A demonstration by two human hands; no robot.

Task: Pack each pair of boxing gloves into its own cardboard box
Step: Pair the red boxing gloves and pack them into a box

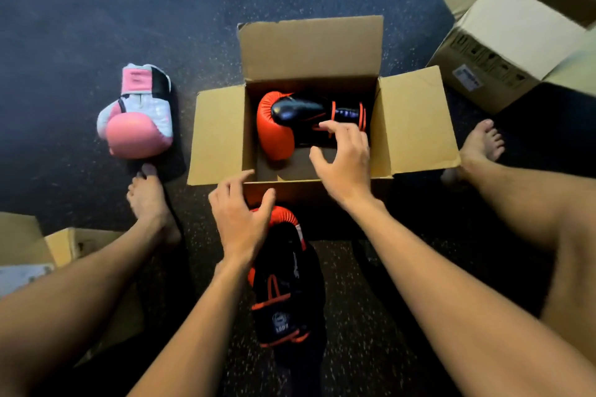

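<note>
Both your hands spread empty: right hand (343, 155) above one boxed red glove (283, 124), left hand (240, 216) over its unpacked mate (283, 284); pink pair (138, 116) waits.

Dim light, soft blur, wide-angle edge warp

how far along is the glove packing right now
Done: one red and black glove lies inside the open box. In hand: nothing is gripped; the right hand hovers open over that box and the left hand reaches over the matching second glove on the floor. Left: that glove, closing the flaps, and the pink and white glove beside the box.
</note>
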